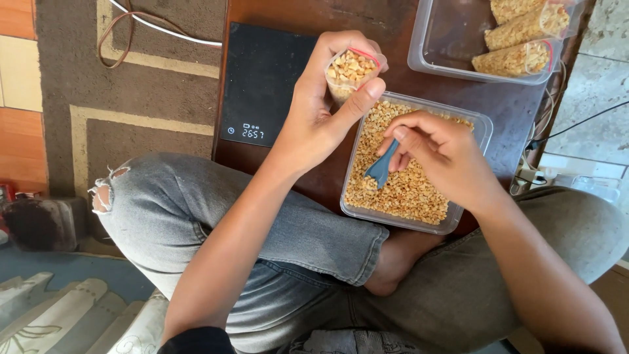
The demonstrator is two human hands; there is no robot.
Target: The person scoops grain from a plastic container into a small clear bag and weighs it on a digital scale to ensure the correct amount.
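My left hand [324, 108] grips a small clear plastic bag [350, 72] with a red strip at its mouth, filled with fried nuts, held above the low dark wooden table. My right hand [442, 154] holds a blue plastic spoon [381, 168] whose bowl dips into a clear rectangular container [481, 128] full of the same golden fried nuts. The bag hangs just over that container's far left corner. My crossed legs in torn grey jeans sit below the table edge.
A black digital scale [262, 82] with a lit display lies left of the container. At the back right stands a clear tub [426, 46] holding filled bags [517, 58]. Cables trail on the patterned rug [131, 85] and at the right.
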